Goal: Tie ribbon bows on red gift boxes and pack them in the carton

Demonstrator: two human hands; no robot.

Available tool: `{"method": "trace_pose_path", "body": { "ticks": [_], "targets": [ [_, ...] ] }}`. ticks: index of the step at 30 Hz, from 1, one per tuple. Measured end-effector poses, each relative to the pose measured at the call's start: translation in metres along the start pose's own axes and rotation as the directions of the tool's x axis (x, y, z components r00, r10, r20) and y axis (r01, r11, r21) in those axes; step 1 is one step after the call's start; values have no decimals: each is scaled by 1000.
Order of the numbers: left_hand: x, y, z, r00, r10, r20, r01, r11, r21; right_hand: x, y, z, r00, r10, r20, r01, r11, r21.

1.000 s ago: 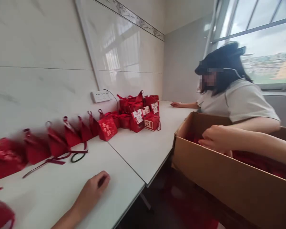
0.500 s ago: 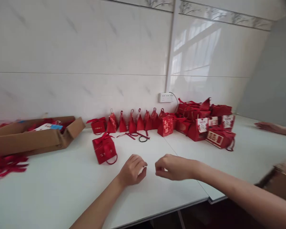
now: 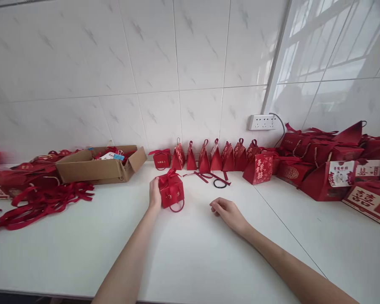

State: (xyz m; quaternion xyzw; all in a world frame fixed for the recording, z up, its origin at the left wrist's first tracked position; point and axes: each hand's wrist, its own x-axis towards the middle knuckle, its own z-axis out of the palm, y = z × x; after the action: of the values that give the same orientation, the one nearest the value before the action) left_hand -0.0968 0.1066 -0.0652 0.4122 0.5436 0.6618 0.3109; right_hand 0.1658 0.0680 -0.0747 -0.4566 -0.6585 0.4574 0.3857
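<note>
My left hand (image 3: 155, 194) is at the left side of a small red gift box (image 3: 174, 195). Its fingers go behind the box and are partly hidden, with the palm against the side. A red ribbon bow (image 3: 169, 177) tops this box, and a thin cord loop hangs at its lower front. To the right, my right hand (image 3: 228, 212) rests low over the white table (image 3: 190, 249), fingers curled in and nothing visible in them. Cut red ribbon pieces (image 3: 203, 175) and a black ring (image 3: 220, 183) lie beyond the hands.
Several pointed red boxes (image 3: 215, 159) line the wall. A small bowed box (image 3: 161, 159) stands at their left end. An open carton (image 3: 91, 172) and a heap of red ribbons (image 3: 55, 202) are on the left. Stacked red boxes (image 3: 323, 181) fill the right, below a power strip (image 3: 262, 122).
My view has swung left. My left hand has gone from beside my right hand to the bowed gift box and taken hold of its side. Another person's hand at the right is out of view.
</note>
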Motion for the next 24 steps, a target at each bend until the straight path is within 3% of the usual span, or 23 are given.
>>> {"method": "trace_pose_path", "body": {
  "ticks": [3, 5, 10, 12, 13, 15, 17, 18, 20, 22, 23, 24],
  "targets": [
    [-13, -2, 20, 995, -40, 95, 42, 999, -19, 2, 1, -4, 1000, -4, -27, 6, 997, 82],
    [-27, 3, 34, 974, -48, 220, 56, 998, -30, 6, 1, -7, 997, -12, -78, 23, 990, 140],
    [-64, 20, 57, 835, -86, 543, 127, 991, -39, 8, -3, -19, 995, 12, -98, 12, 970, 243],
    [-72, 23, 60, 776, -101, 623, 150, 988, -26, 7, -7, -24, 996, 2, -95, 22, 966, 256],
    [-75, 23, 61, 766, -104, 634, 151, 988, -19, 6, -9, -27, 995, -3, -102, 30, 966, 256],
    [-77, 24, 61, 822, -81, 564, 100, 995, -2, 5, -12, -31, 994, -9, -111, 37, 968, 249],
    [-77, 27, 59, 924, 2, 382, -28, 998, 64, 5, -14, -36, 995, -13, -97, 37, 969, 243],
    [-77, 31, 56, 953, 58, 297, -99, 987, 124, 4, -16, -38, 996, -14, -90, 35, 970, 242],
    [-77, 43, 48, 959, 120, 257, -185, 951, 247, 2, -20, -43, 999, -6, -51, 16, 978, 208],
    [-76, 59, 37, 913, 8, 408, -159, 928, 337, -2, -26, -50, 998, 27, 54, -34, 991, 130],
    [-75, 67, 31, 844, -116, 523, -111, 917, 384, -5, -29, -52, 991, 52, 127, -63, 994, 88],
    [-74, 74, 26, 734, -259, 627, -60, 895, 441, -7, -32, -55, 976, 74, 205, -88, 994, 58]
  ]
}}
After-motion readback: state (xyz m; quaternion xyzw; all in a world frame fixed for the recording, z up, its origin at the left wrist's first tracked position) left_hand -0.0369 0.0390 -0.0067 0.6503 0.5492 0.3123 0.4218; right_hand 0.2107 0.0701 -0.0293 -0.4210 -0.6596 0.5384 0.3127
